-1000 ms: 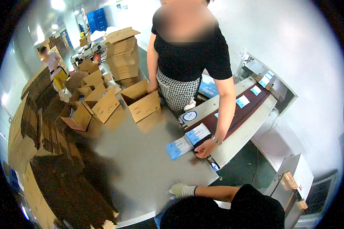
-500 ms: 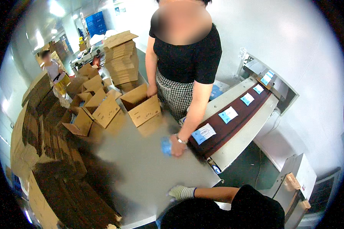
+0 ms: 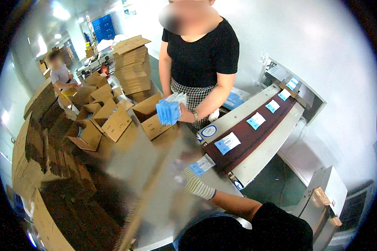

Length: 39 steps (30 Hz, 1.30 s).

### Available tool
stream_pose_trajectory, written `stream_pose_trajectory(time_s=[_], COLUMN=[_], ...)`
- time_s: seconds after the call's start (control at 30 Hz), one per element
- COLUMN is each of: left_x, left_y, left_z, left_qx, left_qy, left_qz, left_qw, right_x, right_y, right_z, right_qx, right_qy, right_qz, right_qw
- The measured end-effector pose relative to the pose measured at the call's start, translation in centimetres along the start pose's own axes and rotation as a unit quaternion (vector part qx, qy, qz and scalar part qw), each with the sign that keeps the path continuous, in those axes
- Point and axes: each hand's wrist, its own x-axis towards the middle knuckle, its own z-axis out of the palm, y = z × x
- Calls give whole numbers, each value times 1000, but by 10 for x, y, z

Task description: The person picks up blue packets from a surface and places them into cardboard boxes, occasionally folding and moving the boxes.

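My right hand (image 3: 199,184), in a green-and-white striped glove, reaches over the grey table (image 3: 169,228) near the conveyor's end. Motion smears its fingers, so their grip is unclear. Just past the glove, a blue-and-white packet (image 3: 202,164) lies at the conveyor's end, overlapping the glove's edge in the picture. Beside my fingers, a blurred strip of brown cardboard (image 3: 148,190) slants across the table; whether I hold it cannot be made out. My left hand does not show. Across the table, a co-worker's hand holds a fanned stack of blue-and-white packets (image 3: 168,111) over an open carton (image 3: 157,127).
On the right, a dark red conveyor belt (image 3: 245,136) carries several packets. More open cartons (image 3: 113,121) stand at the left, with stacked flat cardboard (image 3: 58,167) along the near left and another pile (image 3: 132,69) behind. A second person (image 3: 60,75) stands far left.
My right hand has moved forward across the table. The cardboard strip has come into view. The co-worker's hand has lifted packets from the table to the carton. Another packet has reached the belt's end.
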Motion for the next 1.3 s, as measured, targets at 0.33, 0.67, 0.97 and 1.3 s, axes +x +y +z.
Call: stream_pose_trajectory(time_s=[0.33, 0.67, 0.97, 1.3], left_x=[-31, -98, -91, -118], left_y=[-6, -43, -55, -60], left_z=[57, 72, 65, 83], left_qx=[-323, -375, -320, -73], left_qy=[-97, -228, -208, -273], left_qz=[-185, -446, -438, -261], left_qw=[923, 780, 814, 923], right_x=[-11, -17, -1, -20], right_y=[85, 16, -17, 2], right_z=[17, 0, 5, 40], right_qx=[315, 6, -29, 144], right_qy=[126, 118, -24, -297], right_qz=[25, 29, 83, 53], right_qw=[940, 993, 996, 943])
